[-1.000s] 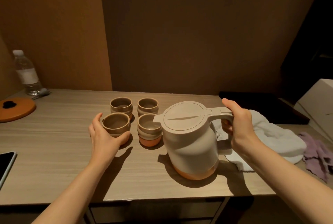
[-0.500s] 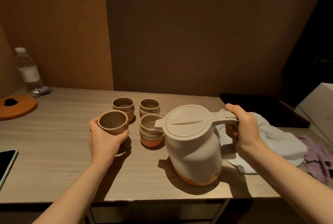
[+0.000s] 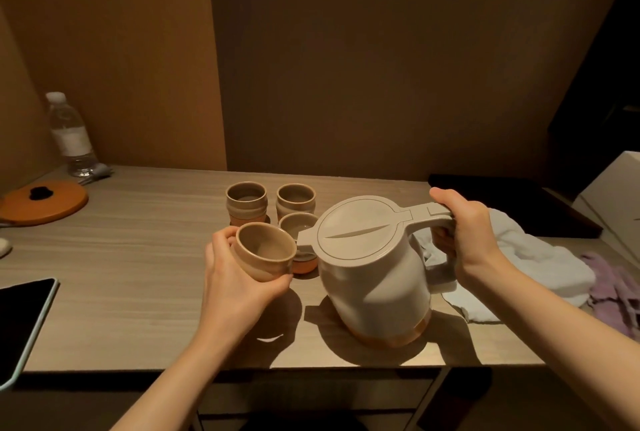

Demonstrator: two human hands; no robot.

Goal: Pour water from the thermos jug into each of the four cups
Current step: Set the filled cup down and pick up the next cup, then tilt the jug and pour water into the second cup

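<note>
A beige thermos jug (image 3: 375, 278) with an orange base stands on the wooden table (image 3: 138, 257), lid closed. My right hand (image 3: 465, 233) grips its handle. My left hand (image 3: 235, 278) holds one beige cup (image 3: 265, 250) raised above the table, tilted, its rim close to the jug's spout. Three more cups stand behind: the back left cup (image 3: 246, 202), the back right cup (image 3: 296, 200) and the front cup (image 3: 299, 233), which is partly hidden by the spout and the lifted cup.
A water bottle (image 3: 71, 134) and an orange round lid (image 3: 43, 203) sit at the far left. A dark tablet (image 3: 24, 319) lies at the left front edge. A white towel (image 3: 540, 257) and a purple cloth (image 3: 616, 292) lie right of the jug, by a white box (image 3: 613, 195).
My left hand has lifted the front left cup off the table and brought it right, toward the jug's spout. My right hand has kept its grip on the handle.
</note>
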